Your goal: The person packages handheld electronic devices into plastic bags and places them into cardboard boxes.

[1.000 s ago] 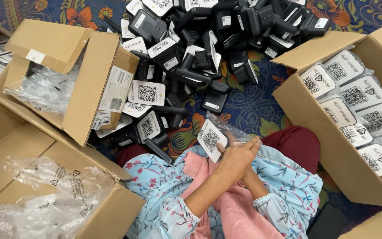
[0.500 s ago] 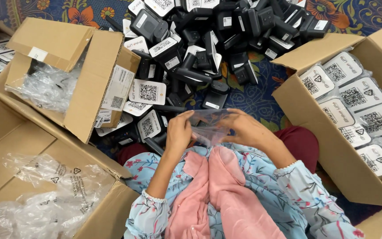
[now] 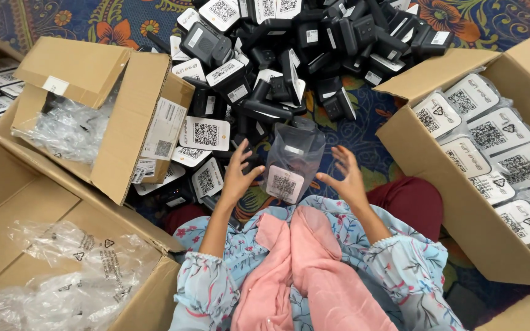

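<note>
Both hands, left (image 3: 238,175) and right (image 3: 346,178), were just opened; clear bagged black device (image 3: 291,162) is let go, bagging looks done.

Both forearms reach forward from flowered light-blue sleeves, elbows bent and drawn in near the body, wrists raised. The left hand (image 3: 238,175) is held up with its palm turned inward toward the other hand, fingers spread and slightly curled, thumb pointing toward the middle. The right hand (image 3: 346,176) mirrors it, palm facing left, fingers splayed and loosely bent. The two hands stand apart from each other, both open and gripping nothing.
</note>
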